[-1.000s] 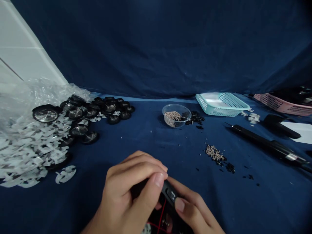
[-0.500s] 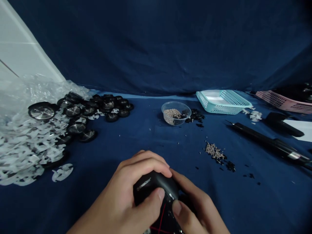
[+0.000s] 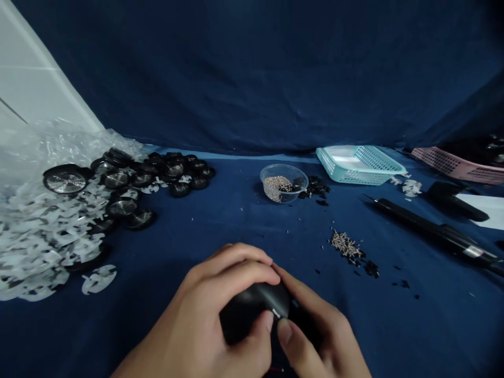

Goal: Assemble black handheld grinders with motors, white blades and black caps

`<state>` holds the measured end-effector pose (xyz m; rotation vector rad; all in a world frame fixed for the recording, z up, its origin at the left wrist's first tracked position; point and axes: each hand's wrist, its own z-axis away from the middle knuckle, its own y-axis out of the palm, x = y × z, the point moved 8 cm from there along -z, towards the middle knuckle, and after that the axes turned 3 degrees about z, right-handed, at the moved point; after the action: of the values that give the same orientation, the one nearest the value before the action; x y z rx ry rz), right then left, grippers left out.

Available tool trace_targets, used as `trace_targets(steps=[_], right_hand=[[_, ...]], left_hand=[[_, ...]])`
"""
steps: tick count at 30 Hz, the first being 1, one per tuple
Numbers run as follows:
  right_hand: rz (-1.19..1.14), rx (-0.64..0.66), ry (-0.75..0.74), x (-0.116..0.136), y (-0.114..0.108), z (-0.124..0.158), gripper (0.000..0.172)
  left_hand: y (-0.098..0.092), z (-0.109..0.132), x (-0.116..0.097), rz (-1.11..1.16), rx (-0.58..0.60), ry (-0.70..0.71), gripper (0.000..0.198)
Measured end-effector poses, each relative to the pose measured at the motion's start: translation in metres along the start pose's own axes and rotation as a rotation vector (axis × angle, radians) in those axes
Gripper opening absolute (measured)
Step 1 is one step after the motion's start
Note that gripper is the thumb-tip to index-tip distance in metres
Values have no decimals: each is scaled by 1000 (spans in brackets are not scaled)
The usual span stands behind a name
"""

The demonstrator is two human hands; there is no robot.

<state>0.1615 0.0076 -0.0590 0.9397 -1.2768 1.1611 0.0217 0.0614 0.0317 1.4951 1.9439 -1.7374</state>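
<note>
My left hand (image 3: 220, 310) is wrapped over a black, rounded plastic housing (image 3: 252, 307), fingers across its top and thumb along its near side. At its right end my right hand (image 3: 311, 328) grips with thumb and fingers close together. Both thumb tips nearly meet by a small whitish mark on its edge. Most of the housing's underside and near part is hidden by the hands, so its exact kind cannot be told.
Left lie white plastic pieces (image 3: 47, 241), round black parts (image 3: 118, 178) and clear plastic wrap (image 3: 79, 144). Ahead stands a clear bowl of screws (image 3: 283, 184). To the right are loose screws (image 3: 346, 245), a black electric screwdriver (image 3: 429, 226), a turquoise basket (image 3: 362, 170) and a pink basket (image 3: 457, 163).
The housing has turned in my hands, so the lettering on its top no longer shows and the red lines below are mostly covered. My left thumb has shifted slightly right.
</note>
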Motion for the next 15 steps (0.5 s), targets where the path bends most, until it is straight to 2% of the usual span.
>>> trace_targets(steps=[2,7,11,15], right_hand=[[107,30,-62,4,-1,-2,52],[295,266,-205,18,11,-4,61],[329,335,-184,26,15,-9,71],[385,417,-145,24,18,-12,78]], left_hand=[[-2,3,-5,-90,-16,50,47],[-3,7,-16,-284,13,151,53],[4,9,-21,-443,73,239,58],[19,14,-23,-555,193,361,65]])
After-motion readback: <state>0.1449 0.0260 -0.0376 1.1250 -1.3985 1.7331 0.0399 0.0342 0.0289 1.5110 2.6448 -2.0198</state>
